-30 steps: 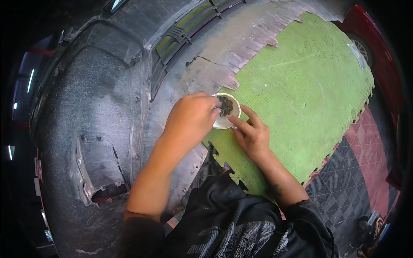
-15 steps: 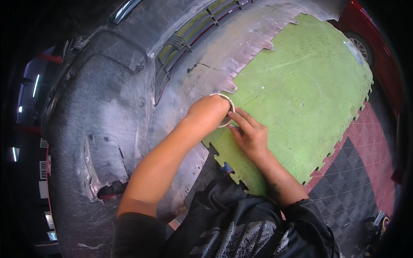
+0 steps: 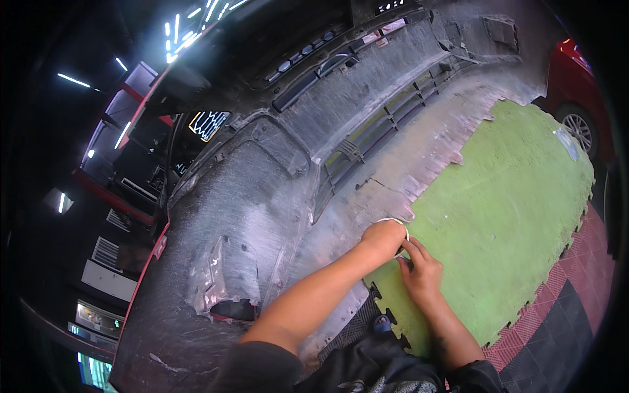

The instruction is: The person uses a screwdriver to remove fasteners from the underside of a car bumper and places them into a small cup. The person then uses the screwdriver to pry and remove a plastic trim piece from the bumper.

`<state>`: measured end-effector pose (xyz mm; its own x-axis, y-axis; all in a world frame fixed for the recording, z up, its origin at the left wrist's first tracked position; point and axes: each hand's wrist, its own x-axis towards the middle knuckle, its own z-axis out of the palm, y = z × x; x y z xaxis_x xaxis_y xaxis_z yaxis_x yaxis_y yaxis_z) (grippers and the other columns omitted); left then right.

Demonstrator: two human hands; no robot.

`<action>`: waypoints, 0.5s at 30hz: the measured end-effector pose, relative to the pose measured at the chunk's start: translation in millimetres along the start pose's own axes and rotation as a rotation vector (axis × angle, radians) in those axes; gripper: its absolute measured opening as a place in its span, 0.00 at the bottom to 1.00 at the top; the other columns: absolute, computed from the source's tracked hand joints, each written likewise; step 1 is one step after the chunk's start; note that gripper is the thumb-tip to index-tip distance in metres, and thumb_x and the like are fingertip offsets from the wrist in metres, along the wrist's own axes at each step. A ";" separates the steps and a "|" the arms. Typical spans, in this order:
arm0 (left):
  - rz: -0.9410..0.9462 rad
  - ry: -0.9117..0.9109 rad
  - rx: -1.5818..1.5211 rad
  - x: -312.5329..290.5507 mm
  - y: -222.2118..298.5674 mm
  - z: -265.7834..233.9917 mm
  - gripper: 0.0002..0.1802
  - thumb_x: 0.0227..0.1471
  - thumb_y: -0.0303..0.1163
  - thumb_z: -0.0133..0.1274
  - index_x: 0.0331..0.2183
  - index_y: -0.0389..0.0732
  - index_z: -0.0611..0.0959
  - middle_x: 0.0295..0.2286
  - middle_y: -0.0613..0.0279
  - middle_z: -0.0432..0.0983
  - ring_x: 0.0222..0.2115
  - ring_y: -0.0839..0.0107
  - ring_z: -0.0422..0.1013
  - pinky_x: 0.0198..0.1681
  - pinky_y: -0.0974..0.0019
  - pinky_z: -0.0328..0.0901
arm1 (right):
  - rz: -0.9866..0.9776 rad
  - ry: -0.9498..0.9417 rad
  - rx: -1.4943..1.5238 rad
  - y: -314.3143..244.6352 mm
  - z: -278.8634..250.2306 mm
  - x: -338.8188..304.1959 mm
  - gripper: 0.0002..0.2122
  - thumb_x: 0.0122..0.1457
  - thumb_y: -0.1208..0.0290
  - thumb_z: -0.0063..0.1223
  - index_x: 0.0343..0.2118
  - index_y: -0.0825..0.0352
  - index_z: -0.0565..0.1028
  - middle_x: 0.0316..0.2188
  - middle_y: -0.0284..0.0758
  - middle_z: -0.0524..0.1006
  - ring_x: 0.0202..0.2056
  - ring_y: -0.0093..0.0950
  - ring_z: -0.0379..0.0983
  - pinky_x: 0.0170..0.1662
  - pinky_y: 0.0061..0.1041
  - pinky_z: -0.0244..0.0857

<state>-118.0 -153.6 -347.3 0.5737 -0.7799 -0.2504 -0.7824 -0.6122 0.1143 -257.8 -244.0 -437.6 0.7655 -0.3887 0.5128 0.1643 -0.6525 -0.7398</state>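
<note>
Over the ragged edge of a dark grey car bumper (image 3: 275, 190), its scuffed inner side facing me, my two hands meet at a pale round ring that looks like a roll of tape (image 3: 407, 230). My left hand (image 3: 384, 238) is closed with its back toward me, its fingers hidden in or behind the ring. The bent fingers of my right hand (image 3: 422, 272) pinch the ring's near right side. Most of the roll is covered by my hands. Below it lies a green foam mat (image 3: 511, 196).
A slatted grille (image 3: 373, 137) runs along the bumper, with a torn opening (image 3: 232, 310) at its near left. A red car (image 3: 573, 98) stands at the far right. Red and black floor tiles (image 3: 547, 308) border the mat. Part of a blue shoe (image 3: 382, 323) shows.
My view has tilted up and left, so more of the bumper and the lit room shows. Both hands appear lower and further right, still together at the roll.
</note>
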 end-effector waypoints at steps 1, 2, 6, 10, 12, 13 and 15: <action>-0.003 -0.007 -0.007 2.1 1.3 0.6 0.07 0.49 0.25 0.59 0.31 0.36 0.89 0.34 0.39 0.84 0.37 0.42 0.82 0.41 0.46 0.76 | 0.009 -0.002 -0.006 0.8 -1.4 -0.4 0.26 0.49 0.76 0.72 0.55 0.57 0.80 0.54 0.39 0.83 0.39 0.40 0.85 0.39 0.37 0.79; -0.026 -0.030 -0.016 3.6 2.1 -0.2 0.07 0.51 0.25 0.58 0.32 0.35 0.89 0.35 0.38 0.84 0.39 0.42 0.82 0.42 0.46 0.76 | 0.017 -0.005 -0.012 0.5 -2.1 -0.2 0.26 0.50 0.76 0.72 0.55 0.57 0.80 0.54 0.39 0.83 0.39 0.40 0.85 0.39 0.37 0.79; -0.047 -0.055 0.004 5.0 2.8 -2.9 0.08 0.53 0.25 0.57 0.33 0.33 0.89 0.37 0.37 0.84 0.41 0.41 0.81 0.44 0.46 0.76 | 0.020 -0.030 -0.036 -2.1 -3.7 0.2 0.27 0.51 0.75 0.71 0.57 0.58 0.78 0.54 0.40 0.82 0.40 0.41 0.85 0.39 0.37 0.79; -0.092 -0.073 -0.018 8.1 4.7 -3.7 0.08 0.53 0.25 0.57 0.33 0.32 0.88 0.38 0.36 0.83 0.43 0.41 0.81 0.45 0.46 0.76 | 0.041 -0.037 -0.038 -5.0 -3.7 -0.2 0.28 0.52 0.74 0.71 0.58 0.59 0.77 0.56 0.41 0.81 0.40 0.41 0.85 0.40 0.38 0.79; -0.108 -0.081 -0.027 7.5 4.0 -5.5 0.08 0.54 0.25 0.57 0.34 0.32 0.88 0.39 0.36 0.83 0.43 0.41 0.81 0.45 0.46 0.76 | 0.052 -0.051 -0.044 -7.5 -3.4 0.2 0.28 0.52 0.74 0.71 0.58 0.59 0.77 0.56 0.41 0.81 0.40 0.42 0.85 0.40 0.38 0.80; -0.114 -0.087 -0.030 6.9 3.4 -6.1 0.08 0.54 0.25 0.57 0.35 0.32 0.88 0.39 0.36 0.84 0.44 0.41 0.81 0.45 0.46 0.76 | 0.059 -0.062 -0.046 -8.4 -2.9 0.2 0.28 0.52 0.73 0.70 0.59 0.59 0.77 0.56 0.41 0.81 0.40 0.42 0.85 0.40 0.38 0.80; -0.119 -0.099 -0.032 8.5 4.5 -7.2 0.09 0.54 0.25 0.58 0.35 0.32 0.88 0.39 0.37 0.84 0.44 0.41 0.81 0.45 0.46 0.76 | 0.062 -0.060 -0.058 -7.6 -2.8 0.8 0.28 0.53 0.73 0.70 0.59 0.59 0.77 0.57 0.41 0.81 0.40 0.42 0.85 0.40 0.38 0.80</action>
<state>-115.0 -163.9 -342.0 0.6339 -0.6860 -0.3572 -0.7015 -0.7044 0.1080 -260.2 -241.3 -430.3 0.8095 -0.3908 0.4382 0.0806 -0.6654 -0.7422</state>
